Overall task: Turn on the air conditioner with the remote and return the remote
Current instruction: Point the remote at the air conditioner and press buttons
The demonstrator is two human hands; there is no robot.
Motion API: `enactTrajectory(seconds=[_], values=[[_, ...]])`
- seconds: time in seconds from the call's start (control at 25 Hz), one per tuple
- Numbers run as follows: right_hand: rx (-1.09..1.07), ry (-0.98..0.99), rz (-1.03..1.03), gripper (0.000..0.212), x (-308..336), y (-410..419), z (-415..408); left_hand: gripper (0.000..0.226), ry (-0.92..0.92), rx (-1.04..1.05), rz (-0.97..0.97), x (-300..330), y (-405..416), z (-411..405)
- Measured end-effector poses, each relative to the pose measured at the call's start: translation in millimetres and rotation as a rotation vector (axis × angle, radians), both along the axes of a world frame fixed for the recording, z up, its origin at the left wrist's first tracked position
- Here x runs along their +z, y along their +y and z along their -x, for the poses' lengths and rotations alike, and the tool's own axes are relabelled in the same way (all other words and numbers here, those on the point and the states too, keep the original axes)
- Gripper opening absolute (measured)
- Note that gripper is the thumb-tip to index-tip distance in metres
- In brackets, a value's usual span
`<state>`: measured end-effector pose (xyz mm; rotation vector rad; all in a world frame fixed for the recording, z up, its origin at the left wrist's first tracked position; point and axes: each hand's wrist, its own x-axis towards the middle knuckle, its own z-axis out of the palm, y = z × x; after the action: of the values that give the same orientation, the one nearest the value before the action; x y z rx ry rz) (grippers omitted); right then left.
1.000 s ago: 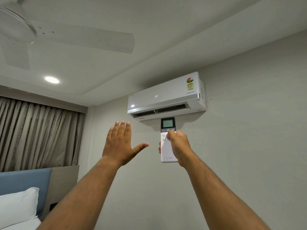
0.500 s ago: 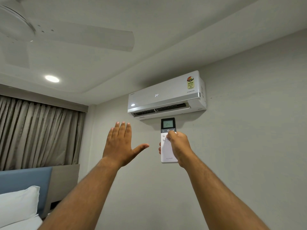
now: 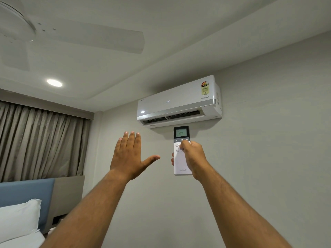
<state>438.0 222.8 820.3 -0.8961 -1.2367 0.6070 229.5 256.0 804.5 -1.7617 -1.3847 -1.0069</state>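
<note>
At frame centre the right hand (image 3: pixel 192 156) clasps the remote (image 3: pixel 181 151), left hand (image 3: pixel 129 154) splayed empty; a stray second press could switch the air conditioner (image 3: pixel 179 102) off.

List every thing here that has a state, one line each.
air conditioner: on, display 24, louver open
remote: screen lit, 24, held upright
right hand: gripping remote, thumb near power button
left hand: open, empty
ceiling light: on
curtain: drawn shut
</note>
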Motion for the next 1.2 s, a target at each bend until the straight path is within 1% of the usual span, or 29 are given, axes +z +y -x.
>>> enactTrajectory(seconds=[0.44, 0.64, 0.92, 1.2], values=[[0.021, 0.003, 0.007, 0.028, -0.8, 1.2, 7.3, 0.122, 0.004, 0.006, -0.013, -0.5, 3.4, 5.5], [0.049, 0.038, 0.01, 0.03, 1.0, 3.0, 12.9, 0.122, 0.0, 0.015, -0.019, 1.8, 5.1, 12.5], [0.092, 0.059, 0.012, 0.024, 1.0, 3.3, 22.4, 0.122, -0.007, 0.038, -0.035, 5.5, 8.7, 26.5], [0.098, 0.043, 0.01, 0.026, 2.3, 3.3, 28.8, 0.12, -0.016, 0.039, -0.045, 5.2, 10.8, 35.0]])
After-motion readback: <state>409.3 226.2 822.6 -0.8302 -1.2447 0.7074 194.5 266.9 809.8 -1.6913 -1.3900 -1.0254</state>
